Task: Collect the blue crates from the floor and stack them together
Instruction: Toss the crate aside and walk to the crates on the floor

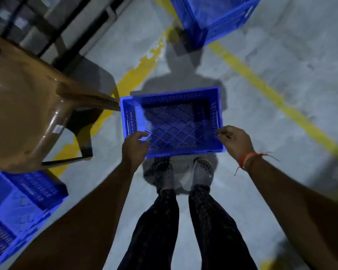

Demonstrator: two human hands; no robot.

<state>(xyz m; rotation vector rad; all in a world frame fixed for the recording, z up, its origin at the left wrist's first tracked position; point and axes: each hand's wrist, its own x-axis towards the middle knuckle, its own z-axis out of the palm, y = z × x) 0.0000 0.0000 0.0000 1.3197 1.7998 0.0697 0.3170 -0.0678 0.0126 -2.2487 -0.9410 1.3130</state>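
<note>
Far left, we note a blue perforated crate [18, 207] on the grey floor [281, 78], partly cut off by the frame edge, with a brown plastic chair [27, 106] just above it, its front leg reaching toward the centre. At centre we see an open-topped blue crate [172, 121] with a slotted base, held in front of the person's grey perforated clogs [202, 172]. Left hand [135, 147] grips the near-left corner of this crate, fingers curled over the rim. Right hand [235, 142] grips the near-right corner, fingers curled at the wall; a red thread band [246, 160] sits on that wrist. Upper right, a third blue crate [213, 18] stands on the floor beside a yellow painted line [277, 98], well apart from the held crate.
</note>
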